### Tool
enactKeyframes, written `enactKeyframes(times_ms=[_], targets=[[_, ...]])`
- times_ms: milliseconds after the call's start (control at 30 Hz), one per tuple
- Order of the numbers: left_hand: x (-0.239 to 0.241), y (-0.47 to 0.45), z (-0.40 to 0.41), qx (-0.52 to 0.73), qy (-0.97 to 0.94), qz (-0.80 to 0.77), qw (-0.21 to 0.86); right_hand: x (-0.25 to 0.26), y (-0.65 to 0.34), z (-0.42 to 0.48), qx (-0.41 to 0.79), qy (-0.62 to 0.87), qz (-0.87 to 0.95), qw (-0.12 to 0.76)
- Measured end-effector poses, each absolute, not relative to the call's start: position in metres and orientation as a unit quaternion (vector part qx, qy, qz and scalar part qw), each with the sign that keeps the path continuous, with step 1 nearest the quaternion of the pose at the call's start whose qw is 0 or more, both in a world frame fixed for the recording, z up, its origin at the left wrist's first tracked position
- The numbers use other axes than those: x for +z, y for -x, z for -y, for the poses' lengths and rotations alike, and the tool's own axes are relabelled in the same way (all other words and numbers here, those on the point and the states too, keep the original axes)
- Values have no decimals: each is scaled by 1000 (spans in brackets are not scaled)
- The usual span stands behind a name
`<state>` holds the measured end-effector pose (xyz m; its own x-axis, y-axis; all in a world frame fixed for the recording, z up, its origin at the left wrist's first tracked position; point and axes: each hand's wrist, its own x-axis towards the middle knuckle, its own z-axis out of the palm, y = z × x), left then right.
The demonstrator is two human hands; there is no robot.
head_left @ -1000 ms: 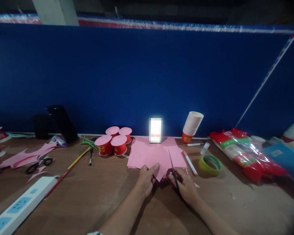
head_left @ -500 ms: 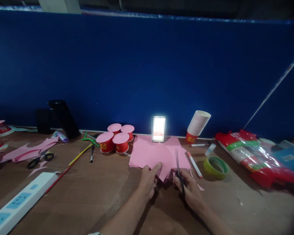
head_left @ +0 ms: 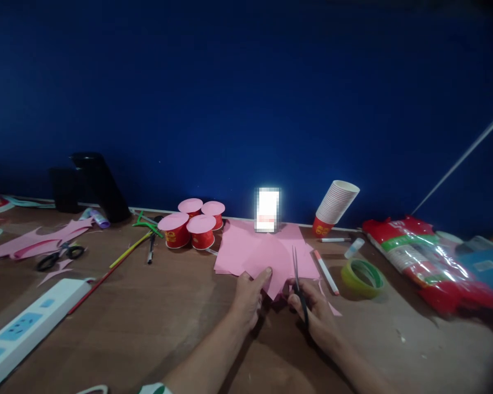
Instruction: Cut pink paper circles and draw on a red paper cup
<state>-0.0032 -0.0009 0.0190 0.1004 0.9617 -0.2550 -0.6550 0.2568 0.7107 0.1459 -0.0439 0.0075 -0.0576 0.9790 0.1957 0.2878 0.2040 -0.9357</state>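
Head camera: a pink paper piece (head_left: 276, 280) is being pinched by the left hand (head_left: 248, 298), thumb on top, over the front of the stacked pink sheets (head_left: 234, 249). Scissors (head_left: 303, 306) are being grasped by the right hand (head_left: 317, 314), their blades pointing away, just right of the piece. The sheets are being flanked by disc-topped red cups (head_left: 176, 236) on the left and a white marker (head_left: 326, 273) on the right.
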Motion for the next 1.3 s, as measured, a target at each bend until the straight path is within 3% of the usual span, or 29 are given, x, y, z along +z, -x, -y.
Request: enactKeyframes(times_ms=[1300], targets=[[12, 1, 0, 574, -240, -351, 700, 14, -143, 44, 385, 497, 633, 452]])
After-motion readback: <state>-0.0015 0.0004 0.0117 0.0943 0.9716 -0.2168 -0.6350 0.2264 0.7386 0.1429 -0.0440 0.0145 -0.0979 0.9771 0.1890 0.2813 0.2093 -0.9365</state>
